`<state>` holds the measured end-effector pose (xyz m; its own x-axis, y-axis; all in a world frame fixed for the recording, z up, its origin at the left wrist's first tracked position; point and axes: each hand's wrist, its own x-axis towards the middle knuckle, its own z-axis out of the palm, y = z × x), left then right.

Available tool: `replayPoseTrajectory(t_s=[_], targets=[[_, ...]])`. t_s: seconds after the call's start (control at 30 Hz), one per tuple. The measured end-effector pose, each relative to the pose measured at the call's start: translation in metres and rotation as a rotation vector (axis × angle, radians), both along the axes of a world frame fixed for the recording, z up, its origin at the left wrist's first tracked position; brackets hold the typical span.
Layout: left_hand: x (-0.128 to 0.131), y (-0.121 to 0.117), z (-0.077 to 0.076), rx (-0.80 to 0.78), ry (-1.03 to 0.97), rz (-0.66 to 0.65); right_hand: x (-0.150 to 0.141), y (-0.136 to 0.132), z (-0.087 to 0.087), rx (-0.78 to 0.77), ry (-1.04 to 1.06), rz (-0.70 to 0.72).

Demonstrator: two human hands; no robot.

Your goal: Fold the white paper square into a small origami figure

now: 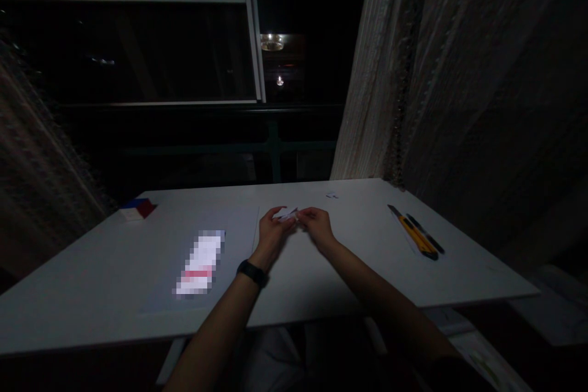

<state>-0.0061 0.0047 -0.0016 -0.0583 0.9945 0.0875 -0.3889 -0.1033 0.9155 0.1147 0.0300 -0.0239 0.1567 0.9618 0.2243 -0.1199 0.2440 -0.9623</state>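
Over the middle of the white table, my left hand (272, 231) pinches a small folded piece of white paper (288, 214). My right hand (318, 226) has its thumb and fingers closed on the right edge of the same paper. Both hands are close together, and the fingers partly hide the paper. A dark band (252, 271) circles my left wrist. Beyond my right hand lie small paper scraps (331, 195) with dark marks.
A lit, blurred-out phone (201, 263) lies left of my hands on a large pale sheet (241, 248). A coloured cube (136, 209) sits at the far left. To the right are a yellow utility knife (417, 237) and a black pen (426, 233). Curtains (367, 92) hang behind.
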Motion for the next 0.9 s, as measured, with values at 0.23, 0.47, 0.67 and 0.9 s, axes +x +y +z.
replayPoseTrajectory(t_s=[0.23,0.47,0.67,0.9], targets=[[-0.0010,0.0035,-0.0055,-0.038,-0.033,0.021,0.0016,-0.0005,0.0020,0.090,-0.116,-0.017],[0.0001,0.0040,-0.0045,-0.061,-0.048,-0.011,0.0054,-0.0021,0.0047,0.256,-0.283,-0.044],[0.0003,0.0029,-0.0017,-0.091,-0.075,-0.007,0.0031,-0.0070,0.0055,0.349,-0.345,-0.096],[-0.0021,-0.0010,0.0025,-0.158,-0.197,-0.112,0.0063,-0.0090,0.0035,0.553,-0.499,-0.140]])
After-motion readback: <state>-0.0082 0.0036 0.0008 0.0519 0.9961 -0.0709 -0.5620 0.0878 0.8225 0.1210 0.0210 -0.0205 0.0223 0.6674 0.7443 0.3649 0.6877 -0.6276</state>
